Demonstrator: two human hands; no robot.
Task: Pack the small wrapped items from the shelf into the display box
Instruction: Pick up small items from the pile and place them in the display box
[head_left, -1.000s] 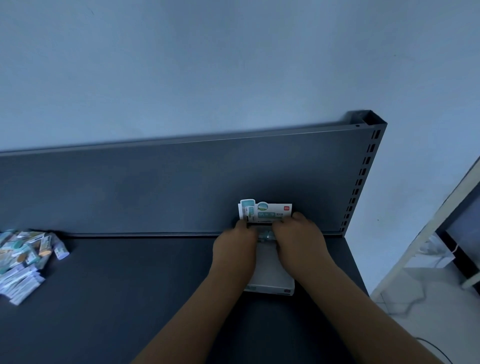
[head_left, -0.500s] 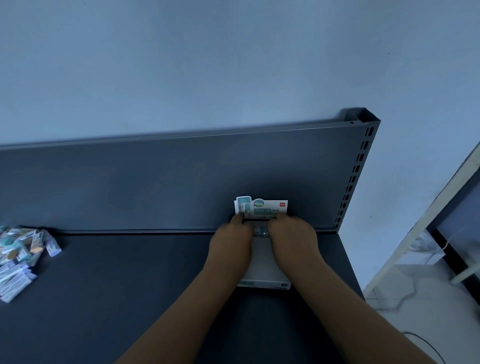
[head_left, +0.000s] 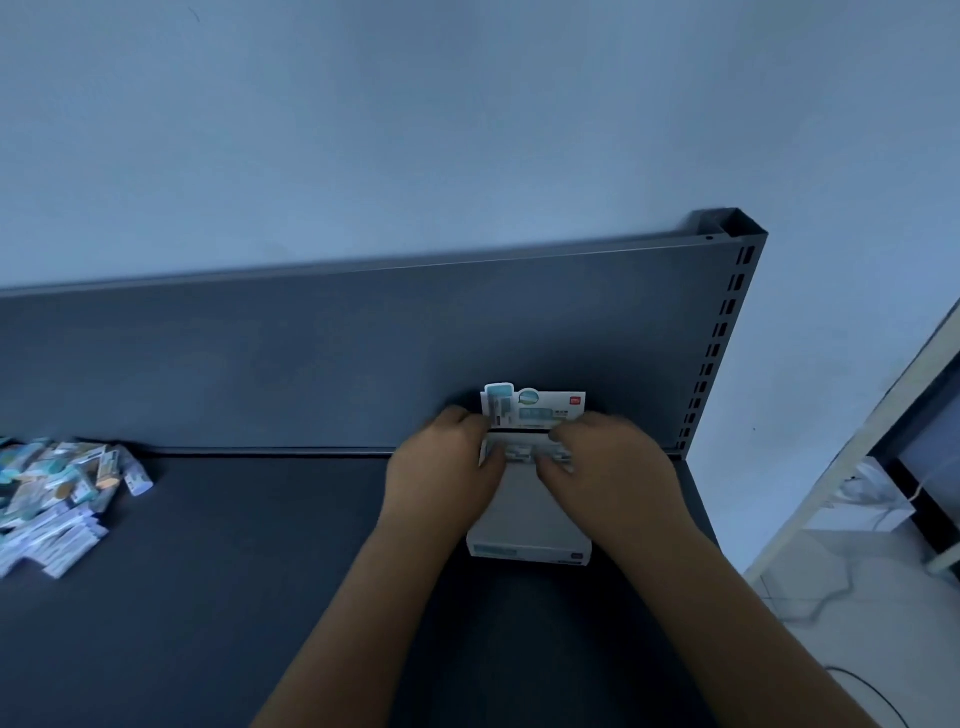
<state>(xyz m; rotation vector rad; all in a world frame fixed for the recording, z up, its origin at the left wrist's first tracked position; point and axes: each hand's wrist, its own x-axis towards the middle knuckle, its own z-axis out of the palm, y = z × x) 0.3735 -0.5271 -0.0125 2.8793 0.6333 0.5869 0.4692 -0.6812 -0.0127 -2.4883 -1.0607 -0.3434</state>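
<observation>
Both hands are down at the display box (head_left: 527, 519), which sits on the dark shelf (head_left: 249, 582) at the right, its header card (head_left: 537, 405) upright against the back panel (head_left: 260, 364). The left hand (head_left: 447, 470) and the right hand (head_left: 610, 465) meet over the box's far end, where a row of wrapped items (head_left: 519, 451) shows between them. The fingers (head_left: 462, 421) of both hands curl down onto that row. It's blurred, so I can't tell whether they pinch a piece or only press it.

This looks like the seating step, squaring items into the far end. The box's near part looks unfilled, and a big pile (head_left: 57, 493) lies well apart at the far left. The next move probably calls for a long reach left to that pile for more, one hand steadying the box.
</observation>
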